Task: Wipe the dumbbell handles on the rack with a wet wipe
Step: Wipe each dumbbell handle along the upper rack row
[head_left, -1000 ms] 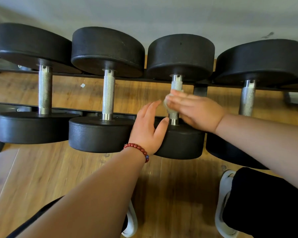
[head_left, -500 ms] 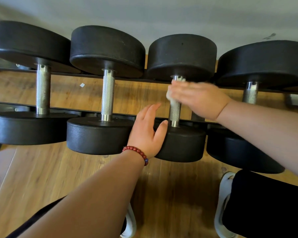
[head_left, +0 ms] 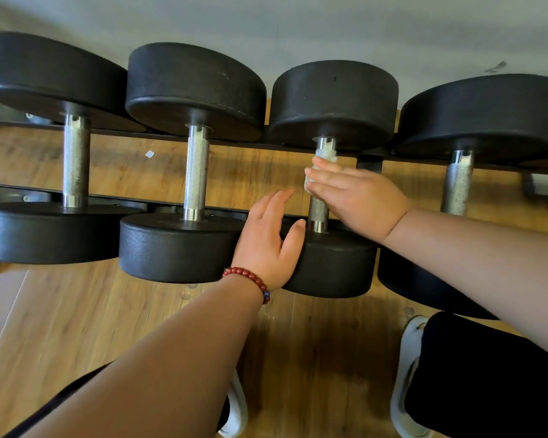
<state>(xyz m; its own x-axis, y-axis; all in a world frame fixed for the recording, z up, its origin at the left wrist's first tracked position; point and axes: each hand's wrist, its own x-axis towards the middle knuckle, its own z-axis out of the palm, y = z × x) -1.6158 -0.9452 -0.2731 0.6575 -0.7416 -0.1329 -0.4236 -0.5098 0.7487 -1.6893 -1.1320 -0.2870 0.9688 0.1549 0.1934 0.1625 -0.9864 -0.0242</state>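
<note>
Closely, neighbouring dumbbells point(head_left: 196, 172) flank the right hand point(head_left: 358, 200) holding a wet wipe point(head_left: 308, 184).

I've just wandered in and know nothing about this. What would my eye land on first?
Four big black dumbbells fill the rack from left to right, their chrome handles running away from the camera. At the third one, the right hand holds a white wet wipe against the handle. The left hand, a red bead bracelet on its wrist, rests on that dumbbell's near head.
</note>
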